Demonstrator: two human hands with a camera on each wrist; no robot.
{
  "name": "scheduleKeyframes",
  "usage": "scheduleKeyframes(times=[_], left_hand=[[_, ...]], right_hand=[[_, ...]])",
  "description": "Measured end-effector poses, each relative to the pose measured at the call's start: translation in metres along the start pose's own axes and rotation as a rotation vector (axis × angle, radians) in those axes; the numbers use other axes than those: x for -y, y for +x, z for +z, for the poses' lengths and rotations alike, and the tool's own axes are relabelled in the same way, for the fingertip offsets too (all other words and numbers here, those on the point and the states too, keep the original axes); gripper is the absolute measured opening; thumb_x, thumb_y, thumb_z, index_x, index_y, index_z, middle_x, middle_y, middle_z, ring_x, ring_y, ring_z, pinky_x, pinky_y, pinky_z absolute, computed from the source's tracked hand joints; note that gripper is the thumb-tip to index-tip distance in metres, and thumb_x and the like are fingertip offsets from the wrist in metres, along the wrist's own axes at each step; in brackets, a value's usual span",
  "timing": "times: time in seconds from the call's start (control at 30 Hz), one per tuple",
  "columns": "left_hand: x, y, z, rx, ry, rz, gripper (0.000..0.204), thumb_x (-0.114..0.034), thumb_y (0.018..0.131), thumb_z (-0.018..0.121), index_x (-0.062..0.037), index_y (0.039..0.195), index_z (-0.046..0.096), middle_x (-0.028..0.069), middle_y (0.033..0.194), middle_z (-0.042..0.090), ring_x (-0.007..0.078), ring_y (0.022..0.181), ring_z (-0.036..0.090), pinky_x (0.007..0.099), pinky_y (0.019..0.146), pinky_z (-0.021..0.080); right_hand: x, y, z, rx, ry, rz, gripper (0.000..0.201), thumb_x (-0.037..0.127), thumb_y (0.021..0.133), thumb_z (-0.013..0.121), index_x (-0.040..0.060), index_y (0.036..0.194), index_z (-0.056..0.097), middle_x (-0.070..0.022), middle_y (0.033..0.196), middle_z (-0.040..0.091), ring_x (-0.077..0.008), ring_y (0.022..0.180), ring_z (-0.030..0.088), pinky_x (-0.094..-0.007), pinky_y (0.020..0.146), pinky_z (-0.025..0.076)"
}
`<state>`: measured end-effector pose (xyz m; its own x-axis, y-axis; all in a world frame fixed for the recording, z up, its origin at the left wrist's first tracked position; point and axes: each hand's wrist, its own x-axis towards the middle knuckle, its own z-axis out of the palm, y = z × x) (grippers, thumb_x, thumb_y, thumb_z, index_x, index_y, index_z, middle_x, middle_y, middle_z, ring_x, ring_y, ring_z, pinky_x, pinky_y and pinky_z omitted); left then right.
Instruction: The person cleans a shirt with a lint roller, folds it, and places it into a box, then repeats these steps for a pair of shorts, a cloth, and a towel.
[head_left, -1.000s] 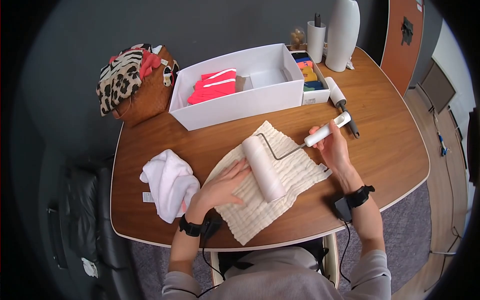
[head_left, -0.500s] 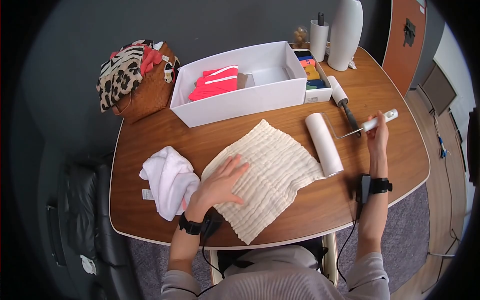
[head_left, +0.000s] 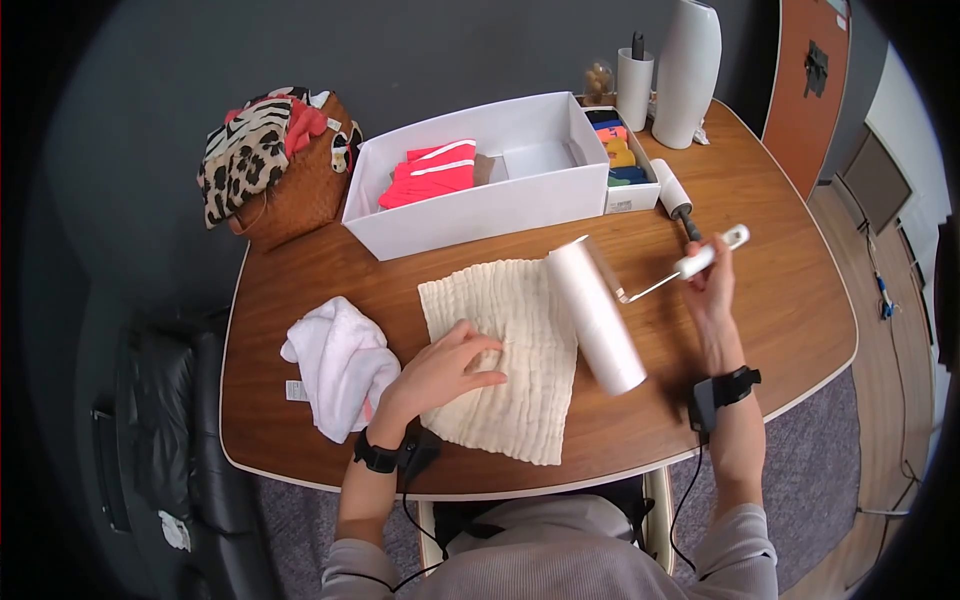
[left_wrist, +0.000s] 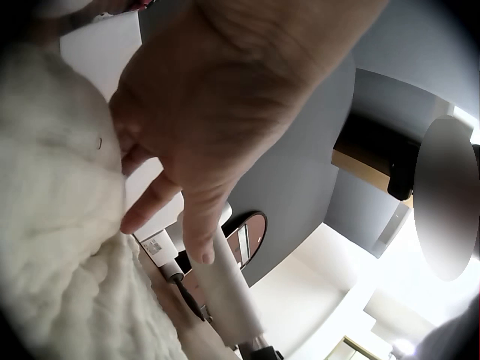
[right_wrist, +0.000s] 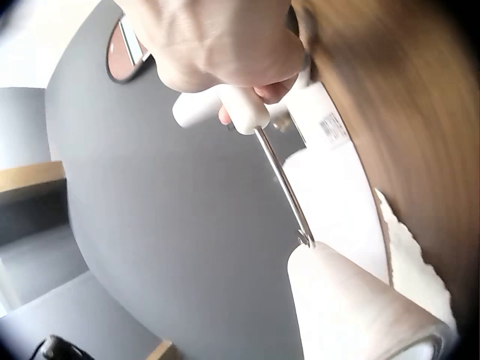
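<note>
A cream crinkled gauze cloth [head_left: 530, 400] lies on the table in front of the person. The left hand [head_left: 450, 370] rests on its left half, fingers bent slightly and fingertips on the fabric, thumb apart from them. In the left wrist view the thumb [left_wrist: 202, 232] stands away from the cloth [left_wrist: 60, 210]. My right hand [head_left: 712, 285] grips the white handle [head_left: 705, 258] of a lint roller, whose wide white roll [head_left: 600, 325] overlaps the cloth's right edge in the head view. The right wrist view shows the metal rod [right_wrist: 285, 184] running from handle to roll [right_wrist: 352, 300].
A white box [head_left: 480, 215] with red folded clothing [head_left: 435, 175] stands behind the cloth. A smaller box [head_left: 635, 200] of coloured cloths adjoins it, with a second lint roller [head_left: 672, 190] beside it. A pinkish-white towel [head_left: 340, 365] lies left; a brown basket [head_left: 300, 200] holds patterned clothes.
The roller has swung right off the cloth, then back left to its right edge. The cloth has been turned and its right side drawn in, while the left hand's fingers have bent more.
</note>
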<state>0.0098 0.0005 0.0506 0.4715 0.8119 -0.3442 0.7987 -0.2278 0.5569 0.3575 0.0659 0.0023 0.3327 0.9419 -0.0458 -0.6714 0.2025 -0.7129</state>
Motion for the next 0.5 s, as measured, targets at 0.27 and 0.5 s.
scheduleKeyframes(times=[0.27,0.5], left_hand=[[0.039,0.004,0.015,-0.189,0.338,0.103,0.082,-0.032,0.062,0.073,-0.0056,0.128,0.033,0.0218,0.137,0.021,0.0348,0.128,0.020,0.0382,0.102,0.026],[0.040,0.002,0.016,-0.061,0.316,0.031,0.096,-0.045,0.058,0.072,-0.0077,0.133,0.025,0.0233,0.140,0.012,0.0387,0.129,0.014,0.0398,0.104,0.022]], right_hand=[[-0.033,-0.038,0.039,0.107,-0.133,0.242,0.019,0.025,0.090,0.039,0.0083,0.082,0.042,-0.0083,0.069,0.057,-0.0086,0.045,0.034,-0.0220,0.049,0.037],[-0.008,-0.014,0.023,-0.001,-0.395,-0.006,0.018,0.024,0.089,0.041,0.0084,0.081,0.044,-0.0058,0.067,0.058,-0.0089,0.050,0.049,-0.0208,0.042,0.036]])
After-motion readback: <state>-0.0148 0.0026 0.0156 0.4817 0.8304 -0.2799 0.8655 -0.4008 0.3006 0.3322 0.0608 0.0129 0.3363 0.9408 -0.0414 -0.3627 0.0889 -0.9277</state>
